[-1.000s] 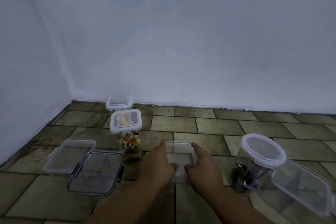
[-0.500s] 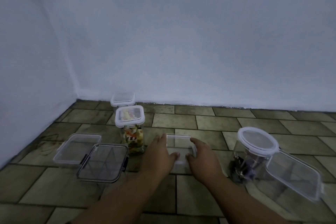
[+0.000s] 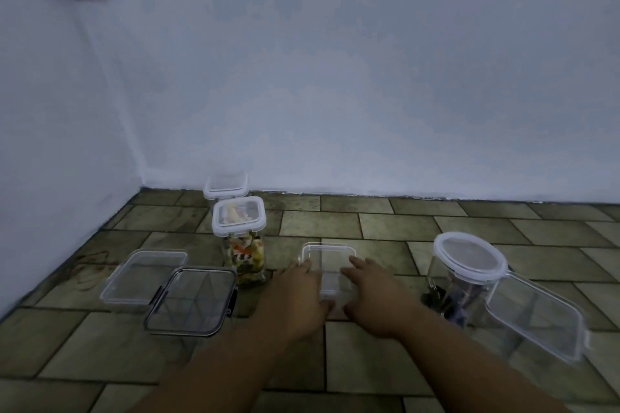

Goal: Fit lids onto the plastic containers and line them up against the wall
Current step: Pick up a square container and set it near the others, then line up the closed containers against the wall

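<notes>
A person's left hand and right hand rest on a small clear rectangular container at the centre of a tiled floor. Fingers lie roughly straight along its top and sides, w/ thumbs at the near edge; neither hand is clenched. Whether its lid is seated cannot be told. The container sits well apart from the back wall.

To the left stands a tall square jar w/ a white-rimmed lid and colourful contents. Behind it, a second lidded container sits against the wall.

Further left are a clear rectangular tub and, touching it, a dark-rimmed clear piece.

At right, a round jar w/ a white-rimmed lid has a clear rectangular piece tilted against it.
</notes>
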